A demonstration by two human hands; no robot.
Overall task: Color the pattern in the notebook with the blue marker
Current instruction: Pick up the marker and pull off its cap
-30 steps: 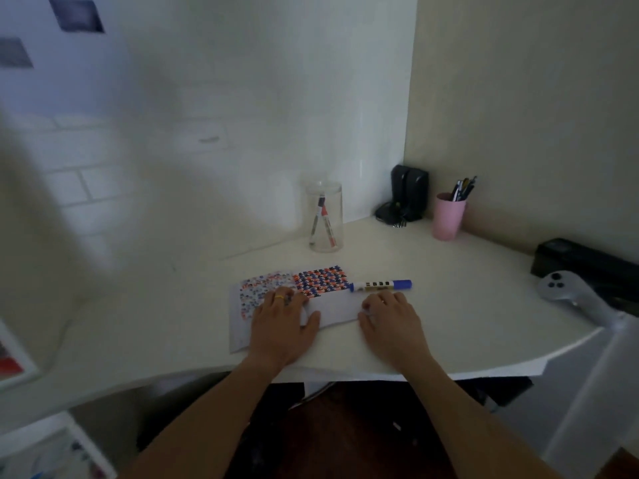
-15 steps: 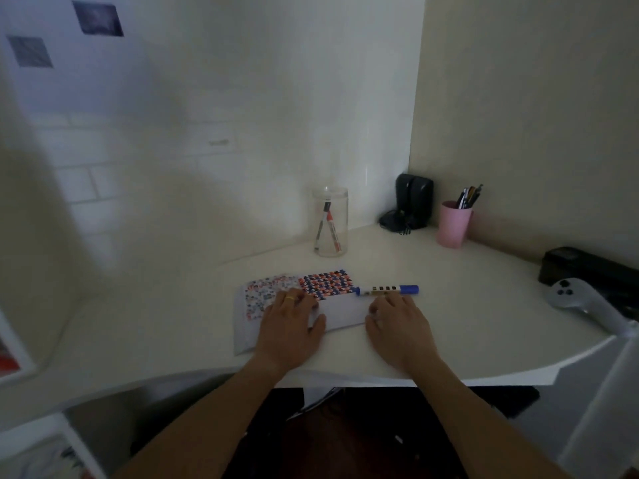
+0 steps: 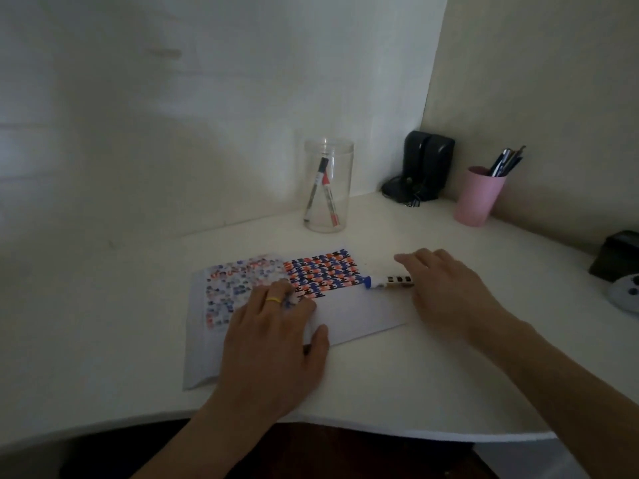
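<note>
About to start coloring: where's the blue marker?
In the head view, the blue marker lies right of the notebook, partly under the right hand.

A single head-worn view looks forward and down, close over the white desk (image 3: 380,382) in a wall corner.

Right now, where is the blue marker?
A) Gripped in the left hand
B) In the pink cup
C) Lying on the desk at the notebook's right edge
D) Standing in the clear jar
C: the blue marker lies flat beside the notebook, partly under the right hand.
</note>
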